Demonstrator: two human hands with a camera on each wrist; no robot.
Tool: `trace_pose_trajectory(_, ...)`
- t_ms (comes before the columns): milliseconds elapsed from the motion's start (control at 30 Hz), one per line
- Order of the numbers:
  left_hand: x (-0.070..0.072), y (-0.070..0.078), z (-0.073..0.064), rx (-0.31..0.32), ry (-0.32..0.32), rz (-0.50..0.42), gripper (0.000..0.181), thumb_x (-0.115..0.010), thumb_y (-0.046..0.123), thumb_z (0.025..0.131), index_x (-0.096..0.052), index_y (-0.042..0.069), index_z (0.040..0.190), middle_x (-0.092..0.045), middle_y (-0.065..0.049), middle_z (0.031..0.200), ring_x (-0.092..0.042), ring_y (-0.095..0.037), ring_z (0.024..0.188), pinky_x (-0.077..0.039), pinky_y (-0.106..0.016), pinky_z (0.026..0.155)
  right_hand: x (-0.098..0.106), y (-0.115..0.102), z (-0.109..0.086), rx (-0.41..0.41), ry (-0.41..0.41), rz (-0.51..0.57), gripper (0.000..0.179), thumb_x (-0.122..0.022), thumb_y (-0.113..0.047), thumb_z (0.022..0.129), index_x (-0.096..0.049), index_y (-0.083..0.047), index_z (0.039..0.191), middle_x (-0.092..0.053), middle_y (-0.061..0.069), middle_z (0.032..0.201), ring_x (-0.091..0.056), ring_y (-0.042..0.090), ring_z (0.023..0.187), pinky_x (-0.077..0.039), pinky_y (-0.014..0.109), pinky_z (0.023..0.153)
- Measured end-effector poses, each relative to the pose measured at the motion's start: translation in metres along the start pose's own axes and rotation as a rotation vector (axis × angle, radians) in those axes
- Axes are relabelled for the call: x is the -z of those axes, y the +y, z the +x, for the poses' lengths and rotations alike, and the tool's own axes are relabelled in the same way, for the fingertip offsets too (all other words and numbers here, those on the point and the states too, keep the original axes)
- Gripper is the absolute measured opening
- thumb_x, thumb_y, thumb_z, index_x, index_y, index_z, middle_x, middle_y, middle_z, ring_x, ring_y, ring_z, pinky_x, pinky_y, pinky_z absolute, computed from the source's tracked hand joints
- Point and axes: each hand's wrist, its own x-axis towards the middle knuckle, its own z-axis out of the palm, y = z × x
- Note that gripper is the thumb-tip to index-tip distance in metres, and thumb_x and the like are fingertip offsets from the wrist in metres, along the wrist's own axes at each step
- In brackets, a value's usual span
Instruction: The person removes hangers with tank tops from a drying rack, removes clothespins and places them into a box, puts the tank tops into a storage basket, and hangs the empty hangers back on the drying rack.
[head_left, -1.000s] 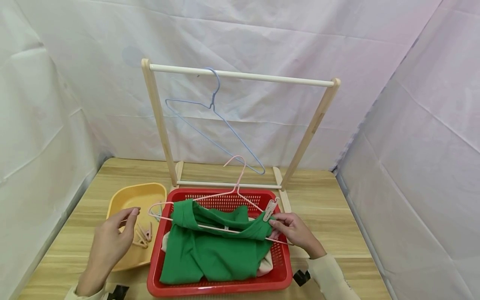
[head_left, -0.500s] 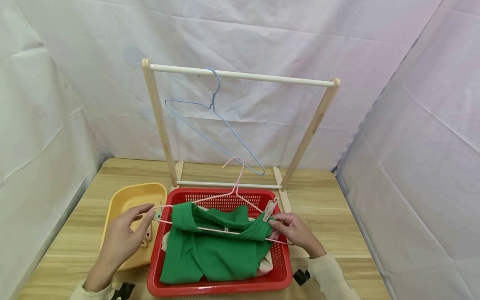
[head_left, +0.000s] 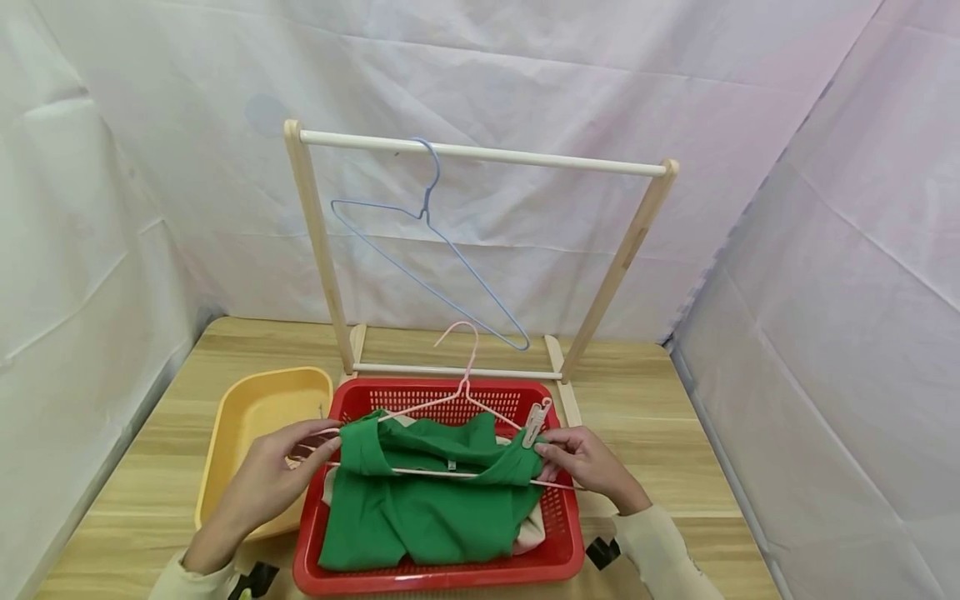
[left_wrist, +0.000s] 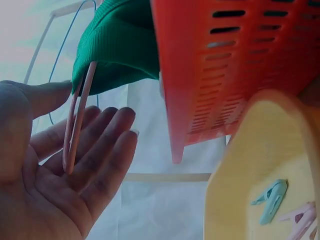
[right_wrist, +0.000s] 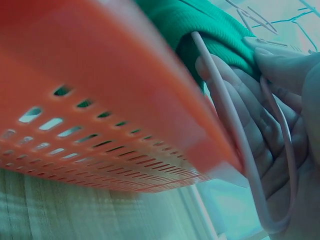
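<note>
A green top [head_left: 427,517] with a neck label lies over the red basket [head_left: 442,579], threaded on a pink hanger [head_left: 420,407]. Both hanger ends stick out of its shoulders. At its left shoulder is my left hand [head_left: 273,475]; in the left wrist view the thumb touches the ribbed edge, the fingers stretch out loosely, and the hanger end [left_wrist: 75,135] lies between thumb and palm. My right hand [head_left: 592,467] pinches the right shoulder between thumb and fingers, with the other hanger end [right_wrist: 235,125] looping past the palm. A pale clothespin [head_left: 535,425] sits on that shoulder.
Behind the basket stands a wooden rack with a white rail [head_left: 487,153], a blue hanger [head_left: 450,242] hanging from it. A yellow tray [head_left: 262,400] at the left holds several clothespins, including a mint one [left_wrist: 272,200]. Pale cloth lies under the top. White curtains surround the table.
My left hand has moved right from over the yellow tray to the top's left shoulder. The pink hanger's hook has shifted left and down a little. My right hand has stayed in place.
</note>
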Motion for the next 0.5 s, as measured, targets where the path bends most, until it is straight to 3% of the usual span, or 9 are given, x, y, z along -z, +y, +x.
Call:
trace_pose_trajectory(300,-0.0057,-0.0001,-0.0011,0.027,-0.079,-0.144,0.017,-0.070,0.012,0.093,-0.072,0.009,0.110,-0.074,0.000,0.093,-0.068,-0.005,0.070,-0.057,-0.024,0.063,0.0004,-0.0034,0.0014,-0.010,-0.003,-0.021,0.017,-0.052,-0.001,0.101,-0.068,0.002,0.101,-0.069,0.021,0.077,-0.070,0.017,0.064,-0.059,0.039,0.060)
trace_pose_trajectory(500,-0.0065,-0.0031,-0.0020,0.073,-0.157,-0.204,0.012,-0.069,0.015,0.094,-0.073,0.012,0.105,-0.071,0.007,0.084,-0.064,-0.007,0.067,-0.055,-0.024,0.061,0.0001,-0.0077,0.0014,-0.021,-0.011,-0.031,0.017,-0.052,-0.002,0.101,-0.068,0.002,0.103,-0.070,0.020,0.079,-0.071,0.025,0.064,-0.059,0.040,0.061)
